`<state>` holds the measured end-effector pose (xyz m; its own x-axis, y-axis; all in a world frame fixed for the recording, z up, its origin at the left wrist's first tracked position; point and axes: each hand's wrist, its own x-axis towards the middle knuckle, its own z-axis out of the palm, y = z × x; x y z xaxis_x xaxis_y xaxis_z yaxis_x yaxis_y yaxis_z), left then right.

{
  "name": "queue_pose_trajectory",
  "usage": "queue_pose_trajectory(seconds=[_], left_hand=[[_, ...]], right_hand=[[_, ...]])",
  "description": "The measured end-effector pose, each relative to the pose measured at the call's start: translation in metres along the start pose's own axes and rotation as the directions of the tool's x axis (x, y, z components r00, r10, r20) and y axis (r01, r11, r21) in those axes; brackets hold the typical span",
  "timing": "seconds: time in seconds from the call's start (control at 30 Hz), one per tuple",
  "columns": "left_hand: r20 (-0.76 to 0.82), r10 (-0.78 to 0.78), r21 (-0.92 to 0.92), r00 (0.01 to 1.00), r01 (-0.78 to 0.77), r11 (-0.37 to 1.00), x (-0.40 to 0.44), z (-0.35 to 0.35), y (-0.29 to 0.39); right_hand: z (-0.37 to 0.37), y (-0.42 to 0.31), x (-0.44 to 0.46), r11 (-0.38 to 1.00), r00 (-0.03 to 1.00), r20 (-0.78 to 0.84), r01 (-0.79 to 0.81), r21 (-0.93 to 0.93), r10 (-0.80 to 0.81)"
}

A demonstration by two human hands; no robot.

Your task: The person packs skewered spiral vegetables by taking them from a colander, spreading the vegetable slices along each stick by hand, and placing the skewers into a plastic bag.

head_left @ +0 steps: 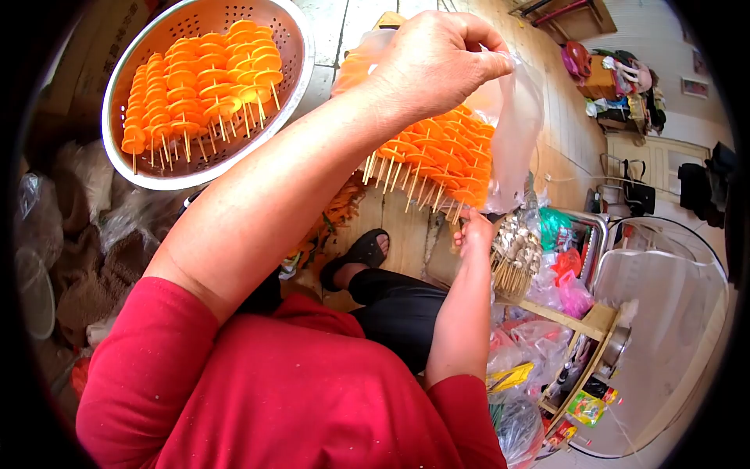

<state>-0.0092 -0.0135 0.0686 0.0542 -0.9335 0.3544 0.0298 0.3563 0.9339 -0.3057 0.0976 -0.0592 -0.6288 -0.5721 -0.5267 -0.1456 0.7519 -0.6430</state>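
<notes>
My left hand is raised at the top centre, its thumb and fingers pinching the edge of a clear plastic bag. Below it lies a dense stack of skewers of thin orange slices, perhaps carrot, with bare stick ends pointing toward me. My right hand is closed around a stick end at the stack's near right corner; its fingertips are partly hidden. At upper left, a perforated metal colander holds more such skewers in rows.
Pale mushroom-like skewers lie right of my right hand. Farther right are a wooden stand, coloured plastic bags and a mesh cover. Orange scraps lie near my sandalled foot. Crumpled plastic and brown cloth fill the left side.
</notes>
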Motion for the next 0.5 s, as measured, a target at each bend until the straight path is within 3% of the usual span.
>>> queue_pose_trajectory(seconds=[0.17, 0.27, 0.3, 0.33, 0.37, 0.43, 0.5], left_hand=[[-0.022, -0.012, 0.026, 1.0, 0.012, 1.0, 0.0, -0.001, 0.004], [-0.049, 0.051, -0.02, 0.997, -0.052, 0.998, -0.001, 0.001, 0.001], [-0.072, 0.082, -0.061, 0.994, -0.086, 0.994, 0.001, 0.005, -0.005], [-0.096, 0.084, -0.067, 0.992, -0.091, 0.994, 0.0, 0.004, -0.004], [-0.12, 0.089, -0.074, 0.989, -0.098, 0.992, -0.002, 0.004, -0.002], [-0.091, 0.051, -0.094, 0.995, -0.06, 0.994, -0.001, 0.007, -0.003], [-0.099, 0.06, -0.039, 0.993, -0.064, 0.997, 0.0, 0.009, -0.003]], right_hand=[[-0.002, 0.005, 0.003, 0.997, 0.999, 0.01, 0.048, -0.057, -0.048], [-0.013, 0.005, -0.002, 0.931, 0.994, 0.035, 0.113, -0.348, -0.107], [-0.024, 0.016, 0.014, 0.594, 0.928, 0.061, 0.284, -0.753, -0.367], [-0.02, -0.002, -0.014, 0.529, 0.935, 0.081, 0.265, -0.806, -0.344], [-0.008, -0.018, -0.056, 0.501, 0.86, 0.008, 0.305, -0.81, -0.51], [-0.005, -0.02, -0.078, 0.469, 0.742, 0.051, 0.474, -0.745, -0.668], [0.009, -0.032, -0.106, 0.454, 0.688, 0.095, 0.569, -0.686, -0.719]])
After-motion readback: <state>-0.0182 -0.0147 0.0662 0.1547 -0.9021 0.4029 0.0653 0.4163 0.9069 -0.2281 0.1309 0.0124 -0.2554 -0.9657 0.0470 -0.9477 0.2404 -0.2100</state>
